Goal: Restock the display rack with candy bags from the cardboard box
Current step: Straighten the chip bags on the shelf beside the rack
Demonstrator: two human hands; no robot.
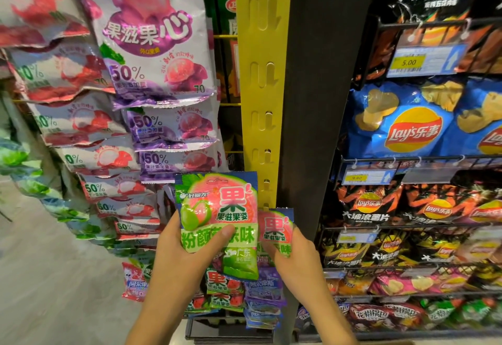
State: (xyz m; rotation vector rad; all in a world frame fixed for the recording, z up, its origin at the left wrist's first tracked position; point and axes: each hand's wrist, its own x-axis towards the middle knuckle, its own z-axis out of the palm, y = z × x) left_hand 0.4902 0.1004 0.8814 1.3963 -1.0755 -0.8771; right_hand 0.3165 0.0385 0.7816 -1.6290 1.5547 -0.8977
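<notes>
My left hand (187, 252) grips a green and pink candy bag (217, 209) by its lower half, thumb across the front, holding it upright just left of the yellow hanging strip (262, 86). My right hand (293, 252) holds a second, matching candy bag (274, 229) against the strip's lower end, near its lowest hooks. The strip's upper hooks are bare. More bags of the same kind (222, 287) hang below my hands. The cardboard box is out of view.
Purple candy bags (152, 35) and red ones (62, 73) hang in columns at the left. A black post (320, 100) stands right of the strip, then wire shelves of crisp bags (407, 127) with price tags. Grey floor (54, 276) lies lower left.
</notes>
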